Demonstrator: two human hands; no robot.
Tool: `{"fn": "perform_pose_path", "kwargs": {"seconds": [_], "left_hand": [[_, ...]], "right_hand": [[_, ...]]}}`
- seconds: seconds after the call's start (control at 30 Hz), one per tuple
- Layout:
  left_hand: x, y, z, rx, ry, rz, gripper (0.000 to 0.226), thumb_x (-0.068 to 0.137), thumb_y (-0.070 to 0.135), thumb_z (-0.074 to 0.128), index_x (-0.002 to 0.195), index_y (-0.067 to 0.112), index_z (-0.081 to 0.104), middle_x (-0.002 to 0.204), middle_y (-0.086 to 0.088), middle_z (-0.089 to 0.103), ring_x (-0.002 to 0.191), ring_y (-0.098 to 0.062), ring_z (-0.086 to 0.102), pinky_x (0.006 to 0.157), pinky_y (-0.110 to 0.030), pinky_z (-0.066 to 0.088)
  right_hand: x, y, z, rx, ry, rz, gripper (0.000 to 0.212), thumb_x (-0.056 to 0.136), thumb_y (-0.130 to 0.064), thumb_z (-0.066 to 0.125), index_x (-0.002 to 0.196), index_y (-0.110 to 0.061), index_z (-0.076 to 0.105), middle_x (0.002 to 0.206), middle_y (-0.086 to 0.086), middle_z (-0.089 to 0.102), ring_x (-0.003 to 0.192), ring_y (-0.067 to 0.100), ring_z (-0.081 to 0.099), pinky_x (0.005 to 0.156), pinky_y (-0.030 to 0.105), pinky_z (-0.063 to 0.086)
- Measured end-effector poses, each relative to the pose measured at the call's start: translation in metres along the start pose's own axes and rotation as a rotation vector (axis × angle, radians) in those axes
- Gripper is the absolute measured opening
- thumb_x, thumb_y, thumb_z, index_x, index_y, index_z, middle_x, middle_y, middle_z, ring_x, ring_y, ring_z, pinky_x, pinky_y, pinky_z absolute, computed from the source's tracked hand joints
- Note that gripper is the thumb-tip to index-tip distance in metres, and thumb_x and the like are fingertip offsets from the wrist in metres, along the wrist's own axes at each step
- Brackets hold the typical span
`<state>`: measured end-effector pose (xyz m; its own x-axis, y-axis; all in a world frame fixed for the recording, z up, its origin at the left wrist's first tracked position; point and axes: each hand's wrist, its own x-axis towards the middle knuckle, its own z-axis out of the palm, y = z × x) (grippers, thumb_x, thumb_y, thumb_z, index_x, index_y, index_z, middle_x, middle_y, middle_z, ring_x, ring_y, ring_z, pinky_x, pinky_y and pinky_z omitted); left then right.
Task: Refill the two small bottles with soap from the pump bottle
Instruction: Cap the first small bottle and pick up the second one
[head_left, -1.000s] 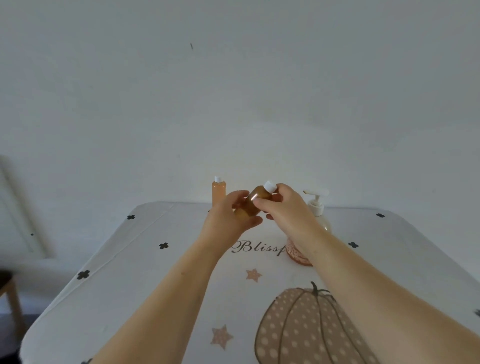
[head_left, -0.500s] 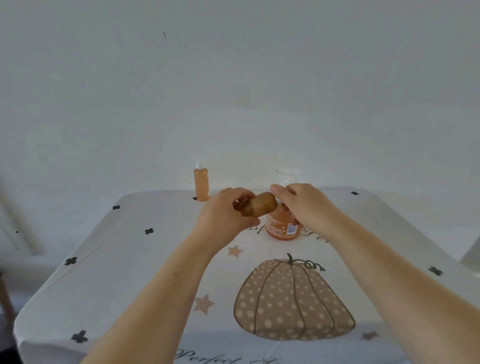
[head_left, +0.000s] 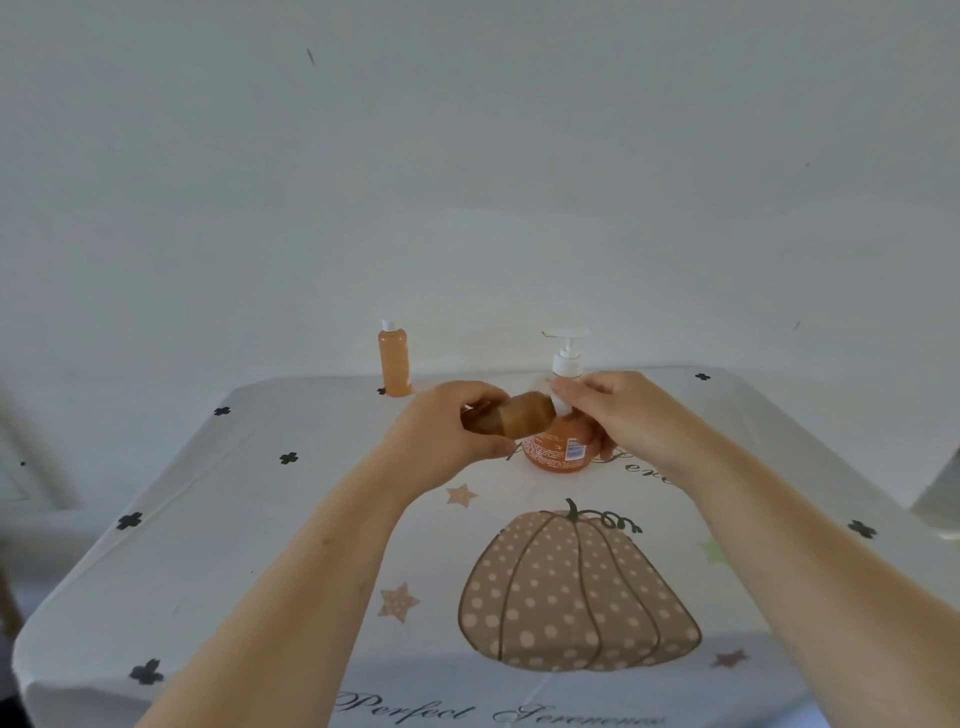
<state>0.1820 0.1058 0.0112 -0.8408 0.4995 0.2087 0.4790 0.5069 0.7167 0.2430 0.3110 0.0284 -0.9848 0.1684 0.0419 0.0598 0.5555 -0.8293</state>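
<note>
My left hand (head_left: 441, 431) grips a small amber bottle (head_left: 519, 415), held nearly sideways above the table with its neck toward the right. My right hand (head_left: 613, 410) pinches the white cap (head_left: 558, 400) at that neck. Right behind the hands stands the orange pump bottle (head_left: 558, 452) with its white pump head (head_left: 566, 348); its middle is hidden by the held bottle. A second small bottle (head_left: 395, 361), pale orange with a white cap, stands upright at the table's far edge on the left.
The table wears a white cloth (head_left: 260, 545) printed with a dotted pumpkin (head_left: 576, 592), stars and black crosses. A plain wall rises just behind it. A blurred pale object (head_left: 940, 493) shows at the right edge of view.
The view has tipped down, showing more of the table. The held bottle has tilted from cap-up toward sideways, and my right hand stays on its cap.
</note>
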Motion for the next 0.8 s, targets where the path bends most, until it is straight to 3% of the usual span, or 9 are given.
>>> {"fn": "perform_pose_path", "kwargs": {"seconds": [0.1, 0.17, 0.3, 0.37, 0.5, 0.63, 0.8], "left_hand": [[0.000, -0.002, 0.000, 0.014, -0.025, -0.017, 0.035, 0.079, 0.027, 0.080, 0.111, 0.032, 0.067, 0.094, 0.016, 0.067, 0.089, -0.003, 0.061, 0.078, -0.018, 0.046], [0.000, -0.005, -0.001, -0.021, -0.050, -0.046, 0.034, 0.080, 0.029, 0.079, 0.112, 0.033, 0.067, 0.094, 0.015, 0.067, 0.088, -0.004, 0.062, 0.078, -0.019, 0.047], [0.000, -0.004, 0.005, -0.056, -0.086, -0.047, 0.033, 0.081, 0.029, 0.078, 0.111, 0.036, 0.068, 0.097, 0.014, 0.069, 0.089, -0.004, 0.063, 0.082, -0.023, 0.049], [0.000, -0.004, 0.008, -0.102, -0.115, -0.059, 0.031, 0.081, 0.029, 0.077, 0.109, 0.037, 0.068, 0.096, 0.012, 0.070, 0.087, -0.005, 0.065, 0.079, -0.023, 0.049], [-0.002, -0.007, 0.006, -0.314, -0.248, -0.173, 0.020, 0.088, 0.027, 0.071, 0.109, 0.026, 0.071, 0.084, 0.002, 0.071, 0.077, -0.009, 0.064, 0.070, -0.021, 0.049], [-0.002, -0.013, 0.009, -0.421, -0.318, -0.208, 0.020, 0.093, 0.030, 0.065, 0.098, 0.012, 0.072, 0.083, -0.006, 0.071, 0.074, -0.017, 0.062, 0.071, -0.031, 0.049], [-0.004, -0.013, 0.015, -0.645, -0.405, -0.269, 0.035, 0.100, 0.035, 0.051, 0.100, 0.006, 0.069, 0.085, -0.014, 0.067, 0.060, -0.022, 0.054, 0.055, -0.029, 0.043]], "right_hand": [[0.000, 0.005, -0.005, 0.079, -0.097, -0.072, 0.012, 0.098, -0.020, 0.066, 0.109, -0.016, 0.069, 0.096, 0.001, 0.073, 0.081, 0.012, 0.071, 0.077, 0.029, 0.059], [-0.001, 0.006, -0.008, 0.135, -0.132, -0.072, 0.026, 0.096, -0.019, 0.070, 0.121, -0.025, 0.065, 0.108, 0.002, 0.072, 0.093, 0.016, 0.074, 0.084, 0.031, 0.060], [-0.002, 0.008, -0.005, 0.132, -0.084, 0.036, 0.032, 0.099, -0.041, 0.061, 0.105, -0.011, 0.070, 0.086, 0.008, 0.072, 0.070, 0.020, 0.069, 0.065, 0.030, 0.056], [-0.001, 0.011, -0.005, 0.163, -0.095, 0.018, 0.031, 0.100, -0.033, 0.062, 0.103, -0.004, 0.071, 0.082, 0.009, 0.071, 0.069, 0.017, 0.067, 0.067, 0.032, 0.055], [0.000, 0.019, -0.010, 0.258, -0.118, -0.057, 0.015, 0.097, -0.012, 0.067, 0.110, -0.012, 0.074, 0.091, 0.008, 0.076, 0.083, 0.019, 0.072, 0.084, 0.036, 0.061], [0.000, 0.026, -0.010, 0.269, -0.085, -0.090, 0.020, 0.094, -0.002, 0.068, 0.109, -0.013, 0.075, 0.092, 0.007, 0.075, 0.083, 0.019, 0.072, 0.079, 0.023, 0.059], [0.000, 0.037, -0.010, 0.345, -0.109, -0.102, 0.024, 0.094, 0.002, 0.066, 0.104, -0.018, 0.075, 0.095, 0.009, 0.075, 0.085, 0.017, 0.073, 0.075, 0.019, 0.056]]}}
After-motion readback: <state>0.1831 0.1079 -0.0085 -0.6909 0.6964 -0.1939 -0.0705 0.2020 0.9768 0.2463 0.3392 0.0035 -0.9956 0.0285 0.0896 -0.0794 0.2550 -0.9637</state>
